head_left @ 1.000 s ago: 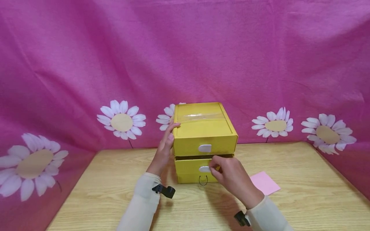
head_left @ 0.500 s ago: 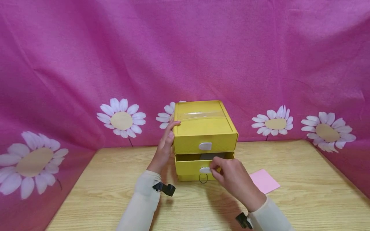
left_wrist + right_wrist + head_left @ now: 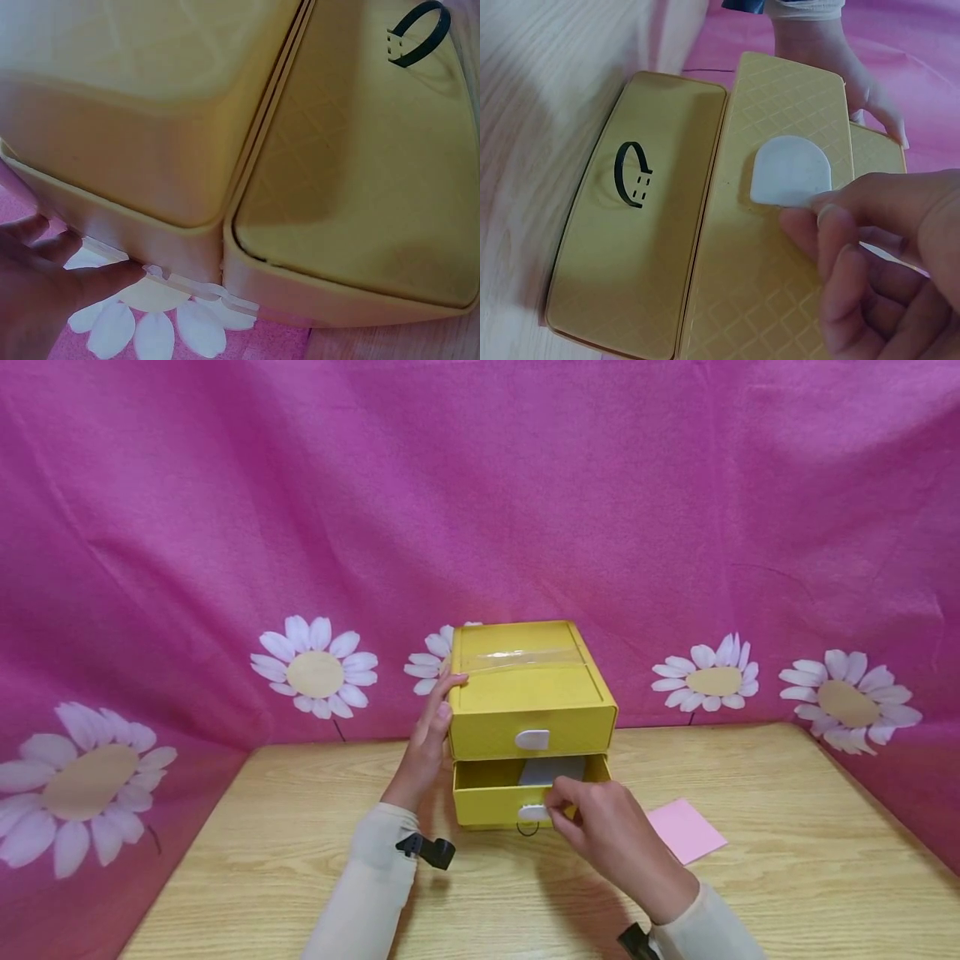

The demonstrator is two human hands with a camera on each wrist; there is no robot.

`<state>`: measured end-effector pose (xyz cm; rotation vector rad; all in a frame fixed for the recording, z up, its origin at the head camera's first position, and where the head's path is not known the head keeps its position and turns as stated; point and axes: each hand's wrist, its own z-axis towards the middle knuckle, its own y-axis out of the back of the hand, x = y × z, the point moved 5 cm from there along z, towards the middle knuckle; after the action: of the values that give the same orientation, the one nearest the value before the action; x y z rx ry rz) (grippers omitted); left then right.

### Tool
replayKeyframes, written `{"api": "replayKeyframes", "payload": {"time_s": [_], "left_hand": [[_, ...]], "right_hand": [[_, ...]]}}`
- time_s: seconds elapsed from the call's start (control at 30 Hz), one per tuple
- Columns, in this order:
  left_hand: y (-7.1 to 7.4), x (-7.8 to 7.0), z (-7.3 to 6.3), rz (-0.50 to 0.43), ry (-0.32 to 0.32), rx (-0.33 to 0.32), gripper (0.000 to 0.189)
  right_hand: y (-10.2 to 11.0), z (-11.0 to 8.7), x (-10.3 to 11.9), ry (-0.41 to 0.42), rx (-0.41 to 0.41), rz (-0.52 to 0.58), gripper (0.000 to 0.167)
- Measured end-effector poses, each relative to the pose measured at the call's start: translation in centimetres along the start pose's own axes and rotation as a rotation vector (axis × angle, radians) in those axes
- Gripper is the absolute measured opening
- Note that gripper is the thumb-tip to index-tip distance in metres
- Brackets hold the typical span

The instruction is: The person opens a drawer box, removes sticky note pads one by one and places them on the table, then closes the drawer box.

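A yellow drawer box (image 3: 528, 689) stands on the table, clear tape across its top. Below its top drawer, another drawer (image 3: 487, 803) is pulled out toward me, with a flat grey piece (image 3: 551, 769) lying inside. My right hand (image 3: 611, 835) pinches the edge of that drawer's white tab (image 3: 791, 172) between thumb and forefinger. My left hand (image 3: 423, 743) rests against the box's left side, its fingers extended along the wall and reaching the top edge. In the right wrist view, a black loop (image 3: 622, 174) sticks out of the yellow front under the pulled drawer.
A pink square paper pad (image 3: 687, 831) lies on the wooden table (image 3: 810, 860), right of the box and close to my right forearm. Behind the table hangs a pink cloth (image 3: 480, 502) printed with white daisies.
The drawer under the top one has slid out toward me, its opening growing from a thin gap and showing the grey piece. My right hand moved with its tab; my left hand stayed.
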<state>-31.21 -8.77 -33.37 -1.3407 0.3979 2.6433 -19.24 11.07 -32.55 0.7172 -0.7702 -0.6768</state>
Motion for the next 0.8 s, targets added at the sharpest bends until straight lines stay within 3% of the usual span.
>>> {"api": "replayKeyframes", "payload": {"time_s": [0.37, 0.6, 0.8], "left_hand": [[-0.1, -0.4, -0.1, -0.011, 0.011, -0.001, 0.049], [-0.1, 0.2, 0.0, -0.024, 0.012, 0.0, 0.048], [-0.3, -1.8, -0.2, -0.039, 0.03, 0.016, 0.047]], "right_hand": [[0.3, -0.7, 0.5, 0.02, -0.014, -0.011, 0.025], [0.5, -1.2, 0.7, 0.06, -0.037, -0.028, 0.025], [0.6, -1.5, 0.9, 0.08, -0.055, -0.03, 0.028]]}}
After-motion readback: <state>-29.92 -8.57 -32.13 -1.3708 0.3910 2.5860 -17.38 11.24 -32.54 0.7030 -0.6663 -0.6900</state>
